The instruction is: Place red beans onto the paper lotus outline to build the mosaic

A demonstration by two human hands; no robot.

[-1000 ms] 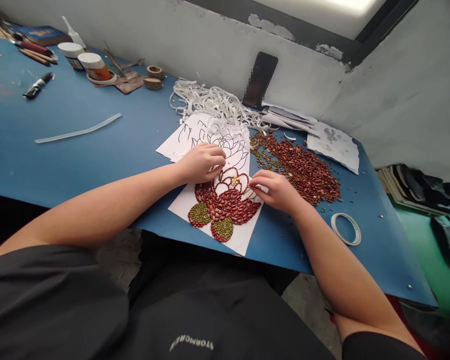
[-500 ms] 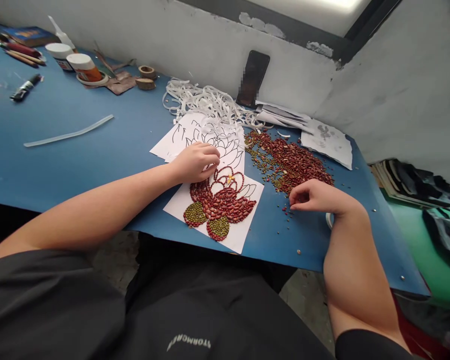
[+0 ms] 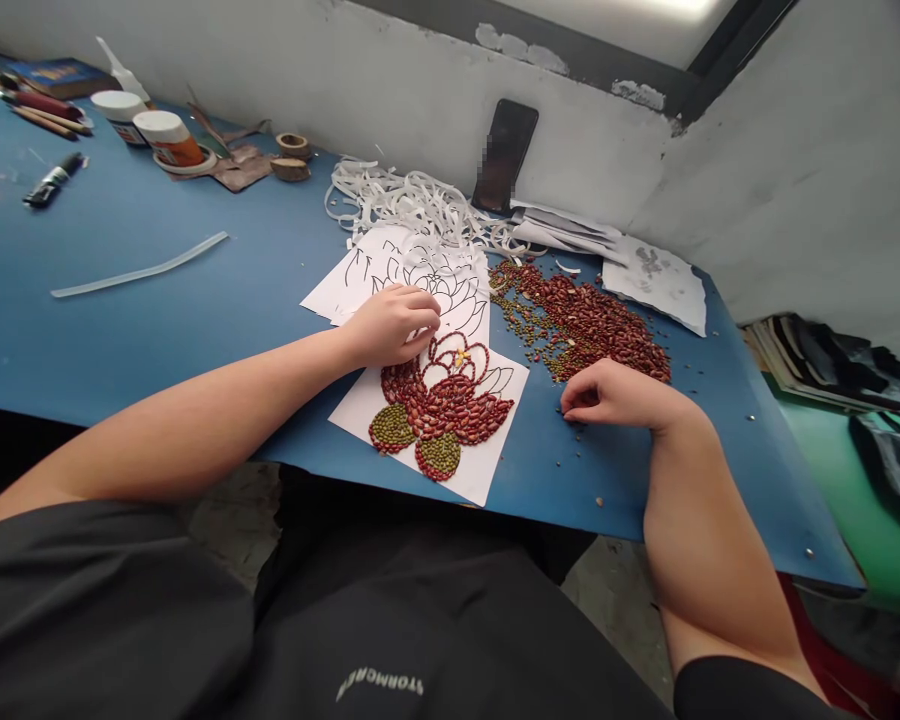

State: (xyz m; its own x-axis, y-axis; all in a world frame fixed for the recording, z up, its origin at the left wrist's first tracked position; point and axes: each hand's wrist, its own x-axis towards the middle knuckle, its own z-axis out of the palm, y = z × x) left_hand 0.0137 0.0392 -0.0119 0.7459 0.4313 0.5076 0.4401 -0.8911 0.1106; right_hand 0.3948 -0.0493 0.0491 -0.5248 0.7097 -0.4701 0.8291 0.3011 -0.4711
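1. While the left hand (image 3: 391,325) lies curled, knuckles up, on the white paper sheet with a black-outlined lotus drawing (image 3: 435,375) at the frame's centre, its fingers press the sheet just above the bean-filled flower; I cannot tell whether it holds anything.
2. Red-brown beans fill the petals, and two green bean patches (image 3: 392,427) sit at the lower left of the design.
3. Right of the sheet, the right hand (image 3: 615,395) rests on the blue tabletop (image 3: 157,320), fingertips pinched together over a few stray beans at the near edge of the loose heap of red and green beans (image 3: 589,325).
4. White paper strips (image 3: 412,200) pile up behind the sheet, and a black phone (image 3: 504,155) leans against the wall.
5. Capped glue jars (image 3: 161,135) stand at upper left.
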